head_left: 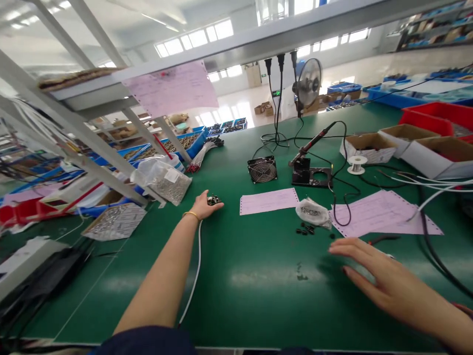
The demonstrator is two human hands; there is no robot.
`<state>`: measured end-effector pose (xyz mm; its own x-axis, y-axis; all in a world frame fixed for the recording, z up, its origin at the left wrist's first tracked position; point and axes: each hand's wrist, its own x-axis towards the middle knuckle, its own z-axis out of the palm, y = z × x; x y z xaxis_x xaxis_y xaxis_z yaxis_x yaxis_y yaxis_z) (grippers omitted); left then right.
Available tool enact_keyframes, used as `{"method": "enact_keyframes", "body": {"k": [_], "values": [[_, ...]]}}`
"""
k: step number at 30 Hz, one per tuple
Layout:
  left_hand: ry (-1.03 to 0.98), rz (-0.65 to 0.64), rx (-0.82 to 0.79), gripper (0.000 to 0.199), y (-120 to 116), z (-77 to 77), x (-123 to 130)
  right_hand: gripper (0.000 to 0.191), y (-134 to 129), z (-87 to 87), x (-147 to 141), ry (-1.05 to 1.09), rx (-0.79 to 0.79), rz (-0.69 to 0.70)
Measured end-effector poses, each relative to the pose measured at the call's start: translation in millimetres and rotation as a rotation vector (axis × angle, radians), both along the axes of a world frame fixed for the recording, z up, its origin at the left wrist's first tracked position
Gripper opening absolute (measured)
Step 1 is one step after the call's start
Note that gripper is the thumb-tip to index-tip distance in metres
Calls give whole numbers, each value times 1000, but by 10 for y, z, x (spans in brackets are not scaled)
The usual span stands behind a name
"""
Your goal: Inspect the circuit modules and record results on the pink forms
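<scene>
Far out over the green bench, my left hand (pixel 202 206) is closed around a small dark and silvery metal part (pixel 213 200), whose exact kind I cannot make out. A white cable (pixel 198 261) runs from below that hand towards the front edge; its upper end is hidden. My right hand (pixel 377 271) hovers at the right, fingers stretched and thumb apart, with nothing in it. Just beyond it lies a hand tool with dark handles (pixel 384 238), partly covered by the hand. Small black pieces (pixel 306 229) lie beside a plastic bag of small metal parts (pixel 313 213).
A soldering iron (pixel 312 140) rests in its stand behind a pink sheet (pixel 269 201). Near it are a small fan (pixel 262 170), a solder spool (pixel 356 165) and cardboard boxes (pixel 371 147). At the left lies a bag of metal parts (pixel 170 185). A shelf beam (pixel 236 47) crosses overhead.
</scene>
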<state>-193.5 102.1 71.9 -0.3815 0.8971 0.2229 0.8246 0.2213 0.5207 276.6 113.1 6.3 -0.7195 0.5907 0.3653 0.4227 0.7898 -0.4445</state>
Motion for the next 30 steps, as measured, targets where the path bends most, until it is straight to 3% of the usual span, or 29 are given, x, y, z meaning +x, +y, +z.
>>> {"method": "enact_keyframes", "body": {"k": [3,8,12,15,18,22,26,30], "values": [[-4,47,-84,28,80,-71,-183,42,172,158,-573,-126,47,-11],[-5,86,-174,29,121,-183,-274,61,558,120,-1508,-392,-2,-29],[-23,37,-119,39,-165,-223,-85,64,736,29,-2048,-458,-19,-62],[-54,-18,-49,47,-533,-223,99,70,538,-21,-2244,-480,3,-8],[-185,-73,53,52,-953,-218,253,77,99,-78,-2206,-477,31,114],[-358,-91,101,53,-1445,-282,492,75,-407,-198,-1713,-382,124,250],[-407,-211,24,54,-1721,-484,845,60,-542,-276,-1001,-347,186,219],[-410,-400,14,53,-1767,-731,1200,51,-540,-257,-559,-354,180,118]]}}
